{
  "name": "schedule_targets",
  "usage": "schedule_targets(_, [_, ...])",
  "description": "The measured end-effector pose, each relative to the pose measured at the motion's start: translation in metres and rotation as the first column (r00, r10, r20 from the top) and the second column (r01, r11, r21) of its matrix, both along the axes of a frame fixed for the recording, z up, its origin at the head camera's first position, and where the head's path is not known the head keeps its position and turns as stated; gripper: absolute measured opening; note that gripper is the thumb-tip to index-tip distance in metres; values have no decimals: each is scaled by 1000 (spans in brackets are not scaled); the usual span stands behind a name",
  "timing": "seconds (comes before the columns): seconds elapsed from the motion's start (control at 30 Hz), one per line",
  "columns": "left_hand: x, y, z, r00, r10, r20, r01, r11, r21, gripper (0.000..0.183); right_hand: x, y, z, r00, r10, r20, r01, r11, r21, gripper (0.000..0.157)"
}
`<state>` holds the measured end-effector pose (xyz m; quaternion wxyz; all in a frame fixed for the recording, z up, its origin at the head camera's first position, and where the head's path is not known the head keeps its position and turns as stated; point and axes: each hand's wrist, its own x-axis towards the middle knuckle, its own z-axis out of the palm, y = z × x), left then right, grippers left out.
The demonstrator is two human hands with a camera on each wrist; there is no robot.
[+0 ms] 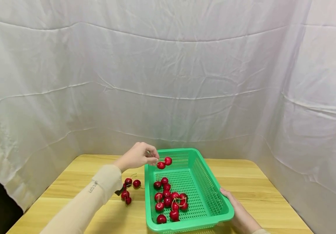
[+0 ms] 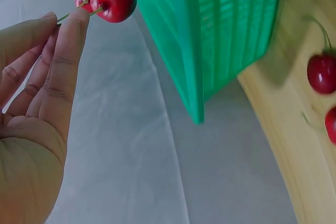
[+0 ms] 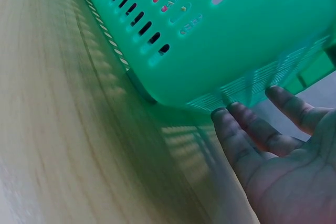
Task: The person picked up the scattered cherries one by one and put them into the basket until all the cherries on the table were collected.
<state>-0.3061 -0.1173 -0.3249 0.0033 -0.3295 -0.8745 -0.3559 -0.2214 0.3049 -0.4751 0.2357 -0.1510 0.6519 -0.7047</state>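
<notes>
Sleeve (image 1: 80,201) cropped; left grip (image 1: 140,156) pinching cherry stems (image 2: 95,11); right grip (image 3: 294,166), partly hidden, uncurled against basket (image 1: 189,223).

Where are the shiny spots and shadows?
Left wrist view: little white glints on a cherry at right; right wrist view: dark shadow by the basket, striped with light on the table; head view: soft shadow beside the left sleeve.

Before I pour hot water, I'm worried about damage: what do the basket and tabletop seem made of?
Slotted green basket: apparently molded plastic, smooth satin sheen; even color and regular openings suggest it. Tabletop: wood or wood-look laminate, lightly glossy; grain shows, but can't tell which.
</notes>
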Motion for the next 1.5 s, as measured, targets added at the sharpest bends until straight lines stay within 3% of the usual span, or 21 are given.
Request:
schedule_targets(0.3, [-13,43,-18,998,-56,28,58,997,-52,8,1,-3,1,1000,-23,-1,23,1000,15,72])
schedule_targets(0.63, [-19,73,-31,991,-120,53,129,966,-226,10,2,-8,-1,996,-87,-24,88,994,68,74])
schedule_targets(0.87, [-16,76,-31,993,-115,23,117,951,-286,13,0,-9,0,995,-91,-29,93,992,86,76])
schedule_targets(1.13, [-13,75,-34,992,-128,18,128,948,-291,23,0,-9,-2,998,-47,-30,48,997,55,72])
schedule_targets(1.3, [-13,73,-35,990,-141,2,135,945,-299,23,0,-10,-2,998,-63,-29,65,996,61,73])
schedule_targets(1.5, [-10,67,-28,988,-153,-33,138,952,-273,19,-1,-10,-1,997,-69,-22,70,995,69,73])
